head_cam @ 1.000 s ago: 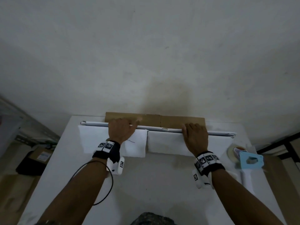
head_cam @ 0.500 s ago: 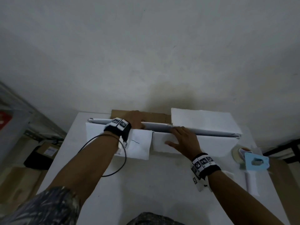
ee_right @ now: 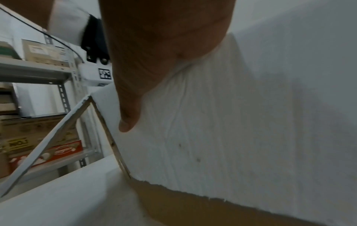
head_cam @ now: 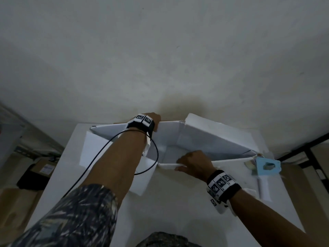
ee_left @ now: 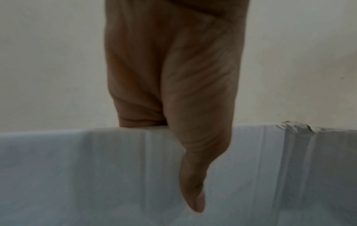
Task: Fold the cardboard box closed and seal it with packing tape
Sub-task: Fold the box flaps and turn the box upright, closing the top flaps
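Observation:
A white-covered cardboard box stands opened up on the white table, its inside hollow and flaps sticking out left and right. My left hand grips the top edge of the far wall; in the left wrist view the thumb lies down the wall's inner face with the fingers behind it. My right hand grips the top edge of the near wall, the thumb flat on the outer white face. A blue tape dispenser with a white handle lies at the table's right edge.
A plain wall rises right behind the table. Metal shelving with cartons stands to the left, and cardboard boxes sit on the floor there. A dark frame is at the right. A black cable hangs from my left wrist.
The box lay flat under both hands; now it is spread open. My left hand went to the far wall's edge, and my right hand drew the near wall towards me.

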